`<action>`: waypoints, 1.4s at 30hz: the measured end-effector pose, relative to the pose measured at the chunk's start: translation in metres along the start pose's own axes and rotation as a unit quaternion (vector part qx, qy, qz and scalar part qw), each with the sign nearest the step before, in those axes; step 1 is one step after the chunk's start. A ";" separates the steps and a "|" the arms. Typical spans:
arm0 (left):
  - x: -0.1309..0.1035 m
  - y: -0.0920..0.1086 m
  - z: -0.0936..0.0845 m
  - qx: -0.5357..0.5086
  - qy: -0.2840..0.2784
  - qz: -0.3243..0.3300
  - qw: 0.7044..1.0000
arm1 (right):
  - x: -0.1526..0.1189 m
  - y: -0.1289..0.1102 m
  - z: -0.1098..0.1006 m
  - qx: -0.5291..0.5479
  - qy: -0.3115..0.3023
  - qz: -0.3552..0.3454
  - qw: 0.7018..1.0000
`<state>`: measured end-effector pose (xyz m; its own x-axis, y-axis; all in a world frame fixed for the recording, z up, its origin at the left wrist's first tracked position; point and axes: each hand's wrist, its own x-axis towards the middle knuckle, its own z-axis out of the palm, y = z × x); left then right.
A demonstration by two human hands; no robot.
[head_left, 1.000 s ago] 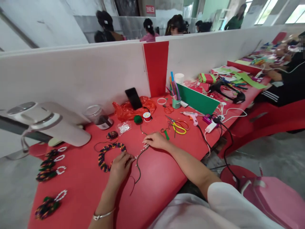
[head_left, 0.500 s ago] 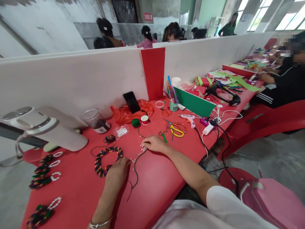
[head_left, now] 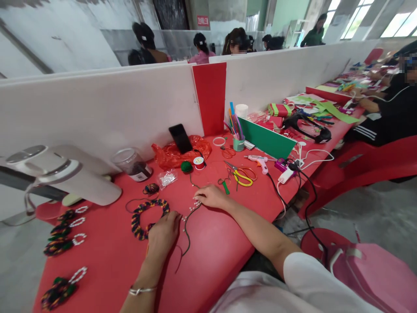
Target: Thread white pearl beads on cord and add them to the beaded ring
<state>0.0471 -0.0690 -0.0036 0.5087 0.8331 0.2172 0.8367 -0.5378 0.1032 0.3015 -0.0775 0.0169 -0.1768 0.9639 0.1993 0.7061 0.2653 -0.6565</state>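
- Shifted slightly left and down in view since one second ago: whole room, from windows (head_left: 399, 24) to red table (head_left: 211, 261).
- Can see people (head_left: 201, 51) beyond white partition (head_left: 97, 108), and co-worker (head_left: 387, 108) in black at right.
- Spread on table: pale bottle (head_left: 94, 182), red plastic bag (head_left: 163, 154), phone (head_left: 180, 139), yellow-handled scissors (head_left: 243, 179).
- With right hand (head_left: 211, 196), pinching beaded cord (head_left: 188, 237) by bent fingertips.
- With left hand (head_left: 164, 230), fingers drawn together near beads (head_left: 191, 209), just beside braided ring (head_left: 136, 221); cannot tell if grasping.
- Beaded cord lying mid-table, between both hands and trailing toward near edge.
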 end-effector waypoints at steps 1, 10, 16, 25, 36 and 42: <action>0.000 0.000 0.000 -0.006 0.006 0.002 1.000 | 0.000 0.001 0.001 0.000 0.002 -0.001 1.000; -0.011 -0.006 -0.010 -0.055 0.112 -0.008 0.992 | -0.001 0.003 -0.003 0.016 0.037 0.017 0.999; -0.016 -0.013 -0.018 0.014 0.038 -0.048 0.998 | 0.000 0.005 -0.003 0.006 0.028 0.001 1.000; -0.010 -0.006 -0.012 -0.247 0.120 -0.052 0.960 | -0.001 0.003 -0.004 0.007 0.020 -0.009 1.000; -0.011 -0.040 -0.021 -0.303 0.180 -0.093 0.931 | -0.001 0.003 -0.004 0.014 0.034 -0.004 0.999; -0.012 -0.043 -0.034 -0.376 0.224 -0.172 0.882 | -0.001 0.000 -0.008 0.003 0.037 -0.002 0.999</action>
<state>-0.0021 -0.0602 0.0227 -0.0212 0.9195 0.3925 0.4684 -0.3377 0.8165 0.3072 -0.0786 0.0221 -0.1276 0.9583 0.2558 0.7009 0.2696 -0.6603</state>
